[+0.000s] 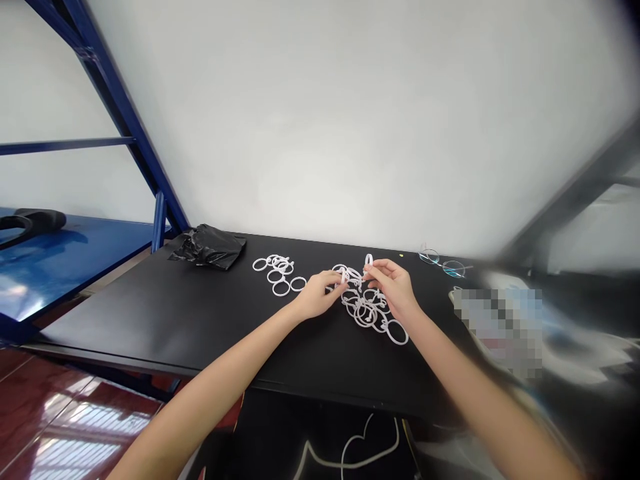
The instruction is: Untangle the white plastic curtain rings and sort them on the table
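Both my hands work over a black table [165,313] strewn with white plastic rings. My left hand [319,294] is closed in a pinch on a white ring at the edge of the larger heap of rings [371,309]. My right hand [393,283] pinches another white ring [369,259] that stands upright just above that heap. A smaller group of rings [280,272] lies to the left of my left hand, apart from the heap.
A crumpled black plastic bag [207,247] lies at the table's back left. A pair of glasses [443,263] rests at the back right. Blue metal shelving [55,253] stands to the left. A white cable [350,453] lies on the floor below the front edge.
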A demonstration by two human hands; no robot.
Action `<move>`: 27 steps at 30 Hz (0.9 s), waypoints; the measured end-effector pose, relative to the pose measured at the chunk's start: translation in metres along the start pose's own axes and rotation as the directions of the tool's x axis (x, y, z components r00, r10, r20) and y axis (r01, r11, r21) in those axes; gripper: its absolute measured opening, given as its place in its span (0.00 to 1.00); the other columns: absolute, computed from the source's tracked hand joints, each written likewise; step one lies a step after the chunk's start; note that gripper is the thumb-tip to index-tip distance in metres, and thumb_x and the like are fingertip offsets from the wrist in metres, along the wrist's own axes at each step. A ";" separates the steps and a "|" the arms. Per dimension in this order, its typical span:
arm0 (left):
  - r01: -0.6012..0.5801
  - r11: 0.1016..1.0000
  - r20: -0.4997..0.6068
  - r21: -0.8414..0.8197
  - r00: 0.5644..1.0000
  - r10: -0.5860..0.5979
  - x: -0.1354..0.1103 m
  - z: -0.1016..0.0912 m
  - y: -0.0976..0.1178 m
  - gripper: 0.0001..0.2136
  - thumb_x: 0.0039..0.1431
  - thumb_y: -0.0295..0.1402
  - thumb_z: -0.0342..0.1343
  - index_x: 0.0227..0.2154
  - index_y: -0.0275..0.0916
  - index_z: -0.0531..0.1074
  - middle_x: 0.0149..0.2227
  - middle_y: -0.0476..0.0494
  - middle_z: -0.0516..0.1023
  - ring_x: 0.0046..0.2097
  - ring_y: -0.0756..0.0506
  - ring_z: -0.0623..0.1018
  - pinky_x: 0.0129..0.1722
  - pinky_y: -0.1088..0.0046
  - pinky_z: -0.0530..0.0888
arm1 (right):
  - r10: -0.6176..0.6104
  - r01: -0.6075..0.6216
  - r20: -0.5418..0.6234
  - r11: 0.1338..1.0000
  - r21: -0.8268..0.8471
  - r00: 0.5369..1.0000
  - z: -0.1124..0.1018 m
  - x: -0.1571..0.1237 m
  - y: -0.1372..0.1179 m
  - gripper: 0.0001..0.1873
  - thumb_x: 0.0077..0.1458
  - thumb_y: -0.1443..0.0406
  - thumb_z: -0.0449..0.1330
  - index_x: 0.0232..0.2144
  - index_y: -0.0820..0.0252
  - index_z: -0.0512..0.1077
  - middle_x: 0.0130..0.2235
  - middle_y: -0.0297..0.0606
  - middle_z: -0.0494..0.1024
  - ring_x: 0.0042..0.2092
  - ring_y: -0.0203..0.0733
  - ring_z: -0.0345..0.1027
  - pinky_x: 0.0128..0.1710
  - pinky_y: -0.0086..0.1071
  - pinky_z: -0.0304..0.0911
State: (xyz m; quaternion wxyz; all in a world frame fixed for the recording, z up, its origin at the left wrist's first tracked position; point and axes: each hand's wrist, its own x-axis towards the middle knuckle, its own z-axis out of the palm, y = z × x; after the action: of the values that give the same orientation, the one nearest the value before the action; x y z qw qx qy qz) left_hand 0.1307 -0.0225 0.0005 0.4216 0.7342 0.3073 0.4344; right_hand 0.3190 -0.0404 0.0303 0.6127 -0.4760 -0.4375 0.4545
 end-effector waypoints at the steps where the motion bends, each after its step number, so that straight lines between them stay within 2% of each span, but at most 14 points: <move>1: -0.023 0.999 0.020 0.044 1.000 0.022 -0.001 0.002 -0.001 0.08 0.57 0.38 0.59 0.30 0.40 0.78 0.41 0.40 0.80 0.50 0.40 0.75 0.57 0.59 0.67 | -0.006 0.006 0.000 1.000 -0.008 1.000 0.000 0.000 0.001 0.18 0.35 0.59 0.75 0.26 0.60 0.74 0.28 0.34 0.78 0.29 0.37 0.74 0.23 0.26 0.68; 3: -0.060 0.992 0.054 0.113 0.997 0.054 -0.002 0.004 -0.002 0.04 0.55 0.33 0.60 0.32 0.41 0.78 0.42 0.41 0.80 0.54 0.38 0.73 0.59 0.57 0.65 | -0.014 0.014 0.011 1.000 -0.020 1.000 0.000 0.001 0.002 0.17 0.35 0.59 0.75 0.26 0.60 0.74 0.28 0.35 0.78 0.31 0.40 0.76 0.24 0.27 0.69; 5: -0.080 0.983 0.069 0.166 0.995 0.070 -0.003 0.003 -0.002 0.08 0.52 0.27 0.59 0.35 0.43 0.78 0.45 0.43 0.80 0.56 0.38 0.72 0.63 0.53 0.60 | -0.020 0.020 0.027 0.999 -0.029 0.999 0.001 0.000 0.004 0.17 0.36 0.59 0.75 0.26 0.60 0.74 0.29 0.36 0.79 0.33 0.42 0.77 0.26 0.27 0.70; 7: -0.072 0.975 0.044 0.211 0.997 0.064 -0.002 0.000 -0.002 0.13 0.50 0.22 0.56 0.36 0.43 0.77 0.46 0.45 0.80 0.59 0.38 0.70 0.66 0.47 0.50 | -0.026 0.027 0.038 0.999 -0.035 0.999 0.001 0.000 0.005 0.16 0.37 0.59 0.74 0.27 0.60 0.74 0.29 0.36 0.79 0.34 0.43 0.77 0.26 0.28 0.70; 9: -0.035 0.969 -0.020 0.243 0.999 0.041 -0.001 -0.004 -0.004 0.14 0.49 0.19 0.52 0.34 0.42 0.77 0.45 0.44 0.79 0.59 0.38 0.69 0.66 0.45 0.47 | -0.034 0.036 0.043 0.998 -0.043 0.998 0.001 0.000 0.005 0.17 0.38 0.59 0.74 0.27 0.60 0.74 0.29 0.36 0.79 0.34 0.44 0.77 0.27 0.29 0.71; 12: 0.033 0.970 -0.101 0.240 0.995 -0.009 0.001 -0.008 -0.009 0.16 0.50 0.18 0.49 0.37 0.39 0.75 0.50 0.39 0.74 0.58 0.38 0.70 0.63 0.49 0.59 | -0.049 0.052 0.057 0.997 -0.062 0.997 0.001 0.000 0.004 0.17 0.38 0.58 0.74 0.27 0.60 0.74 0.30 0.38 0.80 0.35 0.44 0.78 0.28 0.30 0.71; 16: 0.101 0.982 -0.109 0.159 0.990 -0.084 0.002 -0.007 -0.014 0.19 0.51 0.19 0.49 0.46 0.39 0.71 0.51 0.37 0.73 0.57 0.39 0.71 0.55 0.56 0.71 | -0.082 0.092 0.099 0.991 -0.100 0.992 0.003 -0.003 0.004 0.17 0.39 0.57 0.73 0.27 0.60 0.74 0.33 0.40 0.81 0.36 0.44 0.77 0.31 0.32 0.72; 18: 0.113 0.987 -0.124 0.112 0.987 -0.099 0.001 -0.005 -0.012 0.18 0.52 0.19 0.49 0.46 0.39 0.70 0.51 0.38 0.73 0.57 0.40 0.71 0.54 0.58 0.72 | -0.104 0.120 0.123 0.985 -0.126 0.987 0.003 -0.004 0.006 0.17 0.40 0.56 0.73 0.28 0.60 0.74 0.33 0.41 0.81 0.36 0.45 0.77 0.32 0.34 0.72; 21: 0.103 0.993 -0.185 0.051 0.978 -0.092 0.001 -0.004 -0.004 0.15 0.55 0.21 0.51 0.45 0.38 0.69 0.52 0.38 0.71 0.59 0.41 0.68 0.60 0.57 0.65 | -0.137 0.169 0.177 0.969 -0.179 0.975 0.004 -0.005 0.010 0.16 0.42 0.55 0.71 0.29 0.59 0.75 0.31 0.40 0.81 0.35 0.45 0.77 0.32 0.36 0.73; 23: 0.105 0.994 -0.202 -0.008 0.974 -0.105 0.001 -0.004 0.000 0.12 0.60 0.28 0.52 0.47 0.38 0.67 0.51 0.38 0.72 0.55 0.42 0.72 0.58 0.58 0.68 | -0.164 0.217 0.234 0.950 -0.225 0.958 0.004 -0.006 0.013 0.14 0.44 0.55 0.70 0.29 0.58 0.76 0.31 0.40 0.81 0.34 0.45 0.77 0.33 0.37 0.73; 25: 0.132 0.987 -0.171 -0.086 0.974 -0.145 0.002 -0.003 0.002 0.13 0.63 0.35 0.51 0.49 0.37 0.66 0.43 0.40 0.76 0.43 0.45 0.78 0.46 0.62 0.76 | -0.199 0.285 0.305 0.920 -0.271 0.931 0.006 -0.009 0.014 0.11 0.46 0.56 0.69 0.30 0.56 0.79 0.32 0.39 0.81 0.35 0.45 0.75 0.33 0.38 0.73; 27: 0.169 0.973 -0.126 -0.158 0.974 -0.189 0.003 -0.002 0.001 0.15 0.64 0.40 0.52 0.48 0.35 0.67 0.32 0.45 0.77 0.29 0.50 0.76 0.34 0.69 0.77 | -0.228 0.356 0.385 0.884 -0.302 0.894 0.009 -0.014 0.014 0.07 0.47 0.58 0.68 0.29 0.53 0.80 0.33 0.38 0.81 0.35 0.45 0.74 0.33 0.38 0.72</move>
State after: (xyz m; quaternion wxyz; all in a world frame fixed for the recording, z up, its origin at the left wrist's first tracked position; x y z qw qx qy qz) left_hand 0.1307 -0.0201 0.0033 0.4890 0.6383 0.3686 0.4664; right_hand 0.3056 -0.0502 0.0171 0.4910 -0.4236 -0.6805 0.3413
